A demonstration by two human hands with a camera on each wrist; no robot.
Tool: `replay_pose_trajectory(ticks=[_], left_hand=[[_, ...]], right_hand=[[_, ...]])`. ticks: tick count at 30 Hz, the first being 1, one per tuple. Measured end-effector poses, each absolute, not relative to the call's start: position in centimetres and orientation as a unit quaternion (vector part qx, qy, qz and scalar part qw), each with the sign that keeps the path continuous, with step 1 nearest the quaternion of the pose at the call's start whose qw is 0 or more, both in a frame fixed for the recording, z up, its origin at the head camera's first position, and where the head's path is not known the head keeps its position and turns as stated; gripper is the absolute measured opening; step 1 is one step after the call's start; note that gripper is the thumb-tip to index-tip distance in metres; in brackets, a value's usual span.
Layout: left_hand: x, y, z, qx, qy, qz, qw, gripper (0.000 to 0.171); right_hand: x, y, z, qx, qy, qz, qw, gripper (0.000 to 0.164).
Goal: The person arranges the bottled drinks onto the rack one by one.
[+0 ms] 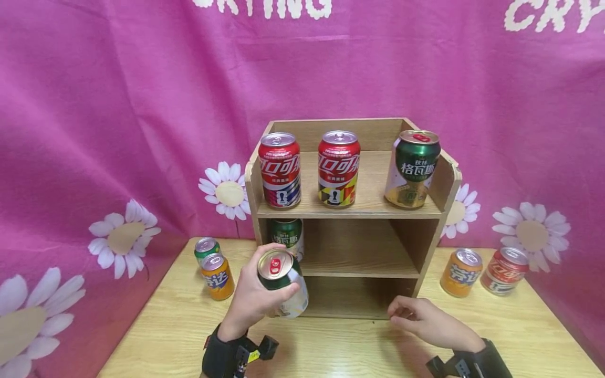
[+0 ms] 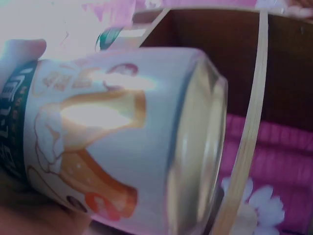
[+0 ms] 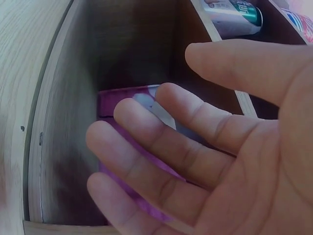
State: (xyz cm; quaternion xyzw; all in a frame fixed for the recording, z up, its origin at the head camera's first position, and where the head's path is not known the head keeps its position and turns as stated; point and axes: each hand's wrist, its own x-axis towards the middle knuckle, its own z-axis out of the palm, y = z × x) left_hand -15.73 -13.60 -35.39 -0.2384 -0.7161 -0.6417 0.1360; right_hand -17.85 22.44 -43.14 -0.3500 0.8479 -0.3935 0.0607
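My left hand (image 1: 252, 296) grips a green and white drink can (image 1: 295, 302) with a red pull tab, in front of the lower left of the wooden shelf (image 1: 359, 247). In the left wrist view the can (image 2: 112, 132) lies across the picture, its beer-mug print and pale bottom end showing. A second green can (image 1: 287, 229) stands at the left of the middle level, partly hidden behind the held one. Near the shelf's lower right corner is my right hand (image 1: 427, 321), holding nothing; its fingers are loosely bent in the right wrist view.
On the top level stand two red cola cans, left (image 1: 280, 170) and centre (image 1: 338, 169), and a green can (image 1: 413, 169) at right. An orange can (image 1: 217, 278) and a green can (image 1: 206, 247) stand left of the shelf; another orange can (image 1: 460, 273) and cola can (image 1: 503, 271) stand right.
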Motion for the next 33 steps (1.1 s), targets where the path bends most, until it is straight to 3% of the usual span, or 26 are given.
replay_pose_trajectory(ticks=[21, 33], left_hand=[[-18.9, -7.2, -33.3, -0.243, -0.758, -0.599, 0.084, 0.064], [-20.7, -5.6, -33.9, -0.213, -0.775, -0.588, 0.091, 0.070]], right_hand=[[-17.9, 22.6, -43.0, -0.336, 0.858, -0.382, 0.070, 0.004], [-17.7, 22.5, -42.9, -0.326, 0.861, -0.384, 0.071, 0.003]])
